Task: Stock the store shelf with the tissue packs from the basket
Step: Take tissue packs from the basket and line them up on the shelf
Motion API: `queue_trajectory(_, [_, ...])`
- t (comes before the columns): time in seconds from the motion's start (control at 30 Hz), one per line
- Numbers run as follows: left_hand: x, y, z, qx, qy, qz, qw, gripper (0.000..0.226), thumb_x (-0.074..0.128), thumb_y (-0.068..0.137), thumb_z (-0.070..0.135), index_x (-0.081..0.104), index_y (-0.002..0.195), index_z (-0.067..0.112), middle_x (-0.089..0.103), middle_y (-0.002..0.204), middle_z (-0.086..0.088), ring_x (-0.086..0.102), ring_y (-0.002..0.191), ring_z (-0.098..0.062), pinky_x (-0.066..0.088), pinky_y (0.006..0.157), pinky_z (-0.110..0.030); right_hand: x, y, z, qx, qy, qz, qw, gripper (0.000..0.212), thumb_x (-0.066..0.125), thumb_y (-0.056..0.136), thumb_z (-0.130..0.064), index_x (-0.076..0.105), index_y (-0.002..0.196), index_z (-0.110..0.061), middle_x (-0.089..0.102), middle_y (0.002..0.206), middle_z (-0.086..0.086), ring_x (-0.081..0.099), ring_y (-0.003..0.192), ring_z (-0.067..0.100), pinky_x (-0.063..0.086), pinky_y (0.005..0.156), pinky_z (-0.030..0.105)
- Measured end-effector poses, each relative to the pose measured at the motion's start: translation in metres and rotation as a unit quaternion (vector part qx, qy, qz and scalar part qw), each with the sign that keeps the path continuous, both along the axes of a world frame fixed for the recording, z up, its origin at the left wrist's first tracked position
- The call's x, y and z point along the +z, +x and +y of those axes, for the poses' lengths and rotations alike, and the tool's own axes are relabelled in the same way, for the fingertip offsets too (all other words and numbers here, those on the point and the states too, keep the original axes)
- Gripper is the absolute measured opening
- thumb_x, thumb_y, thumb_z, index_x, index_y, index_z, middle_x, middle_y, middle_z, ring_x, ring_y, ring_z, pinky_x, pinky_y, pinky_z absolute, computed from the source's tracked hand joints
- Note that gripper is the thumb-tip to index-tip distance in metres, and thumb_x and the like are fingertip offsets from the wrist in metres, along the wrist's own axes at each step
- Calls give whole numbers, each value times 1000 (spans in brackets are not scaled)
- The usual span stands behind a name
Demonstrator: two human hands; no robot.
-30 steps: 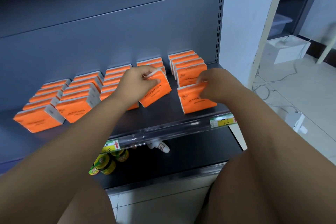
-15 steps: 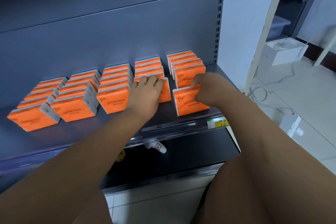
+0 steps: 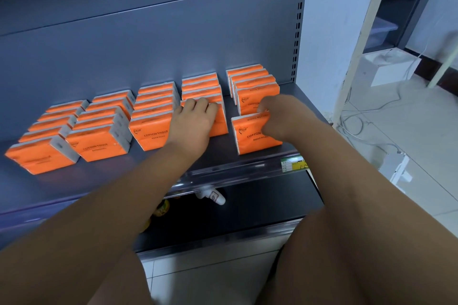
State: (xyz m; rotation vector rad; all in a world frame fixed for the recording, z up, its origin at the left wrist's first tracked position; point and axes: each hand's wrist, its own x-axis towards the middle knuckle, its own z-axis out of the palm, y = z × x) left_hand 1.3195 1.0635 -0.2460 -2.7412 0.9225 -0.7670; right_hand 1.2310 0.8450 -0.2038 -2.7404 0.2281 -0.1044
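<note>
Orange tissue packs stand in several rows on the grey store shelf (image 3: 99, 181). My left hand (image 3: 195, 120) has its fingers curled over the top of the front pack (image 3: 220, 122) of the fourth row, which stands upright against the packs behind it. My right hand (image 3: 276, 116) pinches the top edge of another pack (image 3: 255, 137). That pack stands upright at the front of the rightmost row, with a small gap to the pack behind it (image 3: 252, 98). The basket is out of view.
A clear rail with a yellow price label (image 3: 293, 164) runs along the shelf's front edge. On the lower shelf lie a white bottle (image 3: 213, 197) and yellow jars (image 3: 162, 208). A white box (image 3: 389, 67), cables and a white device (image 3: 396, 171) are on the floor at the right.
My left hand brought its tilted pack down and stood it upright at the front of the fourth row. The right pack went from leaning to upright.
</note>
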Motion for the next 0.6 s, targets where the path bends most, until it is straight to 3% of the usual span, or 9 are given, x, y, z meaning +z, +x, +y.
queue_trajectory(0.17, [-1, -23, -13, -64, -93, -42, 993, 33, 64, 85, 10, 67, 117, 8, 67, 112, -11, 60, 101, -34, 46, 90, -47, -3, 4, 0, -25, 4, -10, 1000, 39, 67, 86, -7, 67, 122, -22, 59, 119, 7, 62, 102, 30, 58, 89, 44])
queue_trajectory(0.3, [-11, -65, -33, -113, -245, 111, 956, 27, 59, 94, 15, 65, 120, 8, 66, 105, -5, 60, 94, -23, 53, 76, -39, -7, 10, -4, -70, 4, -51, 996, 38, 66, 84, -7, 71, 119, -23, 61, 120, 10, 64, 99, 32, 55, 84, 36])
queue_trajectory(0.33, [-13, -70, -37, -105, -297, 175, 933, 31, 60, 95, 15, 63, 125, 11, 65, 109, -2, 61, 97, -19, 54, 80, -36, -9, 11, -5, -78, 3, -56, 995, 39, 65, 85, -6, 71, 119, -23, 60, 122, 10, 64, 99, 32, 54, 83, 35])
queue_trajectory(0.4, [-12, -77, -46, -86, -416, 315, 849, 42, 61, 97, 10, 57, 137, 21, 62, 117, 12, 60, 104, -2, 51, 91, -24, -11, 14, -6, -98, 19, -70, 993, 42, 62, 84, -3, 69, 122, -20, 57, 125, 11, 63, 100, 32, 52, 82, 33])
queue_trajectory(0.47, [-7, -79, -53, -73, -500, 393, 769, 48, 58, 98, 3, 54, 134, 34, 56, 114, 27, 58, 102, 13, 49, 94, -18, -13, 17, -6, -118, 80, -93, 985, 36, 62, 80, -1, 65, 114, -14, 58, 117, 11, 62, 95, 31, 47, 70, 29])
queue_trajectory(0.53, [-5, -77, -58, -59, -544, 413, 728, 54, 55, 98, -3, 51, 116, 47, 55, 107, 33, 56, 95, 23, 51, 94, -21, -13, 21, -7, -148, 118, -105, 976, 16, 61, 77, -1, 53, 85, -13, 58, 91, 7, 59, 76, 25, 34, 53, 25])
queue_trajectory(0.6, [-6, -75, -61, -50, -565, 426, 705, 58, 54, 98, -5, 49, 105, 52, 58, 100, 38, 57, 94, 23, 50, 89, -17, -12, 22, -10, -165, 131, -100, 972, 26, 57, 81, 0, 39, 70, -16, 47, 71, 2, 47, 61, 18, 28, 49, 26])
